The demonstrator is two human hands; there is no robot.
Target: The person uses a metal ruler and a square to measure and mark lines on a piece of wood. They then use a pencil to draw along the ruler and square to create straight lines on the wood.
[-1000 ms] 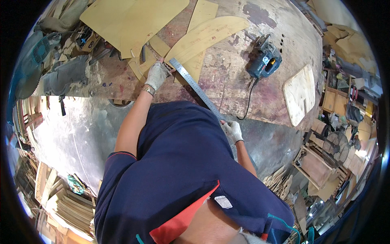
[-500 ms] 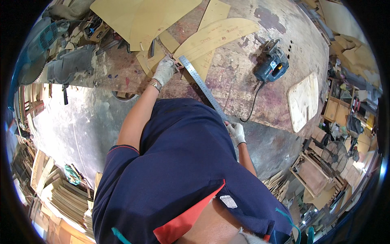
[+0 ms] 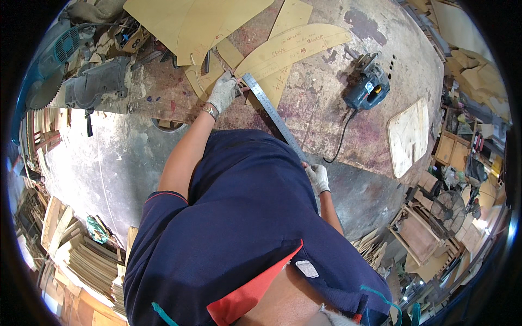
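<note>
A long steel ruler (image 3: 274,118) runs slantwise over the near edge of the worn workbench (image 3: 321,122). My right hand (image 3: 317,177), in a white knit glove, is closed around its near end in front of my body. At its far end is my left hand (image 3: 222,93), gloved too and wearing a wristwatch. Its fingers are closed on a small dark thing too small to name, beside the ruler's tip. Just beyond lies a curved yellow template (image 3: 296,46) with red handwriting, overlapping other yellow pieces (image 3: 284,81).
A blue jigsaw (image 3: 368,87) rests on the bench to the right, its cord trailing toward me. Further right lies a pale rounded board (image 3: 408,138). A large yellow sheet (image 3: 190,27) covers the far left. At the left rim stands a blue circular saw (image 3: 46,89) with its toothed blade exposed.
The view has shifted slightly, moving the bench items a little to the right in the picture. Both hands stay at the two ends of the ruler, with no clear change of hold.
</note>
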